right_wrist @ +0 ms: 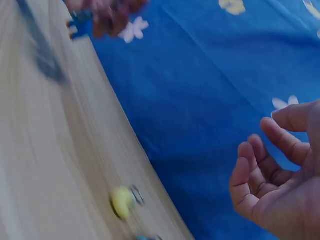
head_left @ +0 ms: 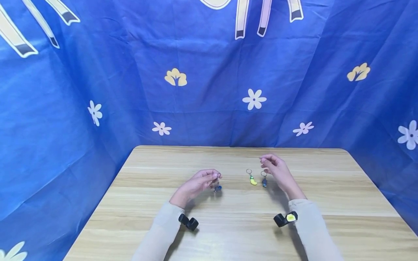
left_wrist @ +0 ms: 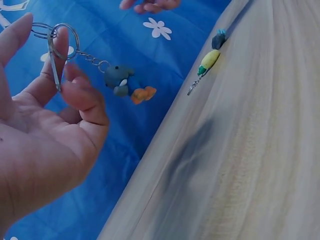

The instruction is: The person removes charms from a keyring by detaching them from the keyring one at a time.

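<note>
My left hand [head_left: 199, 183] holds a keychain up over the table by its metal ring [left_wrist: 66, 40], hooked between finger and thumb. From its short chain dangles a small blue-grey figure [left_wrist: 119, 77] with orange feet. A flat metal piece [left_wrist: 53, 62] also hangs at the rings against the fingers. On the right, my right hand [head_left: 277, 170] hovers with loosely bent fingers and holds nothing. Below it lies a dark blue keychain [head_left: 264, 182], its ring towards the back. Just left of that is a yellow banana-shaped keychain [head_left: 253, 180] with a green top.
The wood-grain table [head_left: 235, 232] reaches back to a blue patterned cloth [head_left: 209, 90], which also hangs along both sides. Each sleeve carries a black wrist camera, one on the left [head_left: 188, 222] and one on the right [head_left: 285, 219].
</note>
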Tool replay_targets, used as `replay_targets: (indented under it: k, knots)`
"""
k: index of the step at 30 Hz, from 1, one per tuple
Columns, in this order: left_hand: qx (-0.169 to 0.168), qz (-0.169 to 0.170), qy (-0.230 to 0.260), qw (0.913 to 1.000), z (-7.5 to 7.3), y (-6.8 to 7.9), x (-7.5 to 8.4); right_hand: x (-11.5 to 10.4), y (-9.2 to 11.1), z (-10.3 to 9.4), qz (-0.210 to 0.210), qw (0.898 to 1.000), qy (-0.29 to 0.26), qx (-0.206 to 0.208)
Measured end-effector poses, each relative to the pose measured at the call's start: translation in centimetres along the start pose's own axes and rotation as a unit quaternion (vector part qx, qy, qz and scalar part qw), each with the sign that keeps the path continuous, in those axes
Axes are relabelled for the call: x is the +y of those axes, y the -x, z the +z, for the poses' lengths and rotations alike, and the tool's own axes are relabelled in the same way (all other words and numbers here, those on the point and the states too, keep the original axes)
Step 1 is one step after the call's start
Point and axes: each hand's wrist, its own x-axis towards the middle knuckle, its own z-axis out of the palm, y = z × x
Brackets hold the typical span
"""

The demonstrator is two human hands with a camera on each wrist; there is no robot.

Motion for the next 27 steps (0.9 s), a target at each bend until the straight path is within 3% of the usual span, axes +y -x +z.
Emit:
replay_targets:
  k: [7,14,21,27]
  knots:
    - [-0.009,0.0,0.025,0.9996,0.6,-0.1,0.0,-0.2,0.9,3.8,-0.003,0.998,-0.042,-0.037]
    - [-0.03,0.007,0.029,0.9991,0.9,-0.1,0.3,0.5,1.7,6.7,-0.028,0.994,0.005,-0.102]
    - [-0.062,0.014,0.025,0.9977,0.9,-0.2,0.2,1.4,2.4,8.4,-0.034,0.986,0.013,-0.162]
    - [-0.067,0.028,0.01,0.9973,1.0,-0.3,0.1,1.7,2.4,9.0,-0.044,0.985,-0.003,-0.17]
